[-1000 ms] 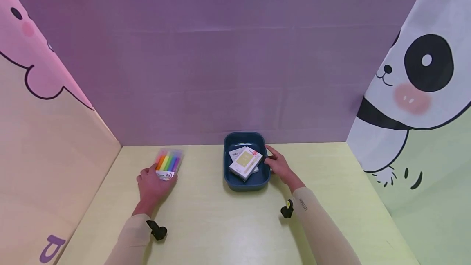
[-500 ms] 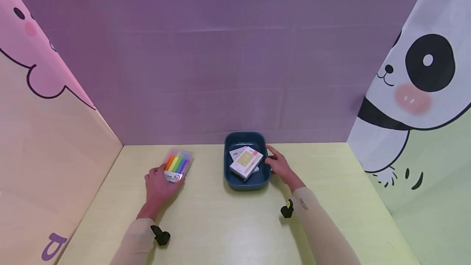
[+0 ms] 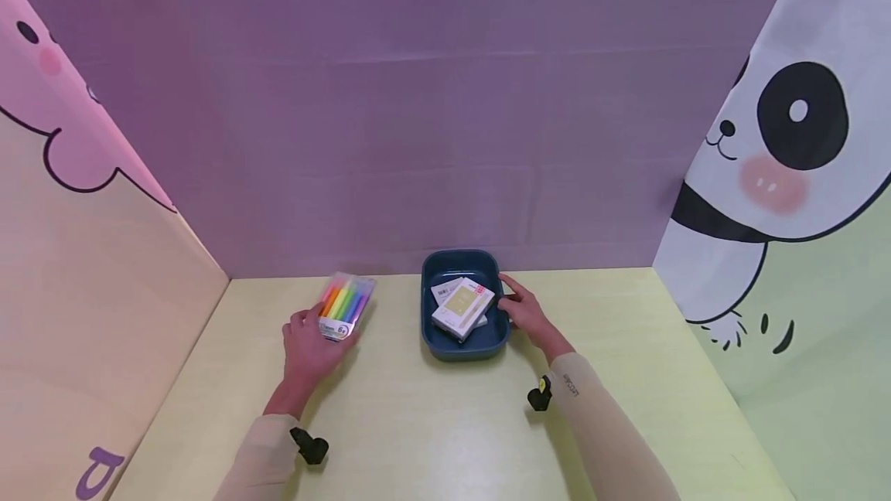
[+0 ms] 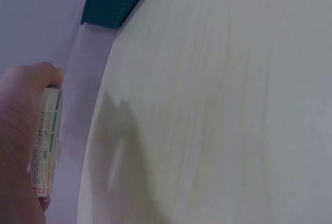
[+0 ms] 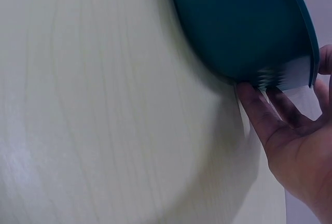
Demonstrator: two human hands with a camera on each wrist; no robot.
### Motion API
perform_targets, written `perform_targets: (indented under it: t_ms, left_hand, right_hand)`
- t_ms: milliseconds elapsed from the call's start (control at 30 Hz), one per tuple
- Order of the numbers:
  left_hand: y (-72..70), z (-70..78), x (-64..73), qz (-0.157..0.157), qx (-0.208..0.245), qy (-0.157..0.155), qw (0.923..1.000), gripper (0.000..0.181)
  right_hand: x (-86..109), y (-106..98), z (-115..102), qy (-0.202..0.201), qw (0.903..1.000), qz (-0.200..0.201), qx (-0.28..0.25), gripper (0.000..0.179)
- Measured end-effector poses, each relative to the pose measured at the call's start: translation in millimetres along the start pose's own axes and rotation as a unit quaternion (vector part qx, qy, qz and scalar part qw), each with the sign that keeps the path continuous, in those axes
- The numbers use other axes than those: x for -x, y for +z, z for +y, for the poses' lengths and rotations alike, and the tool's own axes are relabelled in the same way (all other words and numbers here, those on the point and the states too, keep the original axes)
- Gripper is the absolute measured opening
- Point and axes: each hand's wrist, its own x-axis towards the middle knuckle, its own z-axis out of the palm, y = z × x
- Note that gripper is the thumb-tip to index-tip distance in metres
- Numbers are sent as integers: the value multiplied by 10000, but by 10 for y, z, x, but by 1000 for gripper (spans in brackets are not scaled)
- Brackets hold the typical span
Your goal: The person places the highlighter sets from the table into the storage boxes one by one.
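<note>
My left hand (image 3: 313, 348) grips a clear case of rainbow-coloured markers (image 3: 344, 308) by its lower end, a little above the table's left half. In the left wrist view, the printed edge of the marker case (image 4: 46, 136) shows beside the thumb. My right hand (image 3: 530, 317) holds the right side of a dark blue plastic bin (image 3: 465, 351). In the right wrist view, its fingertips (image 5: 248, 90) touch the low outer wall while another digit is at the rim. Inside the bin, a small white box with a yellow panel (image 3: 463, 308) lies over another white box (image 3: 445, 287).
The bin stands on the pale wooden table (image 3: 431, 431), close to the purple back wall (image 3: 431, 138). Side panels printed with a pink figure (image 3: 76, 99) and a panda (image 3: 786, 138) flank the table.
My left hand has carried the marker case to the right and raised it off the table. The right hand and the bin stay in place.
</note>
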Motion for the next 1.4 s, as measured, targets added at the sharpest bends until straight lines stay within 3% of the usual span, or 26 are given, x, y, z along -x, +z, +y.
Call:
perform_targets:
  t_ms: [433,767,1100,1400]
  left_hand:
    - [-59,336,-41,207,231,321,9990,90]
    - [-66,496,-79,61,62,491,9988,93]
    - [-51,659,-59,-173,168,433,9988,94]
    - [-5,762,-69,-182,194,516,9983,95]
  right_hand:
    - [0,9,9,-12,10000,-34,-61,62]
    - [6,7,6,-29,9999,-58,-106,62]
    - [-2,4,4,38,10000,-53,-44,62]
    - [-5,-3,9,19,9999,-84,-73,62]
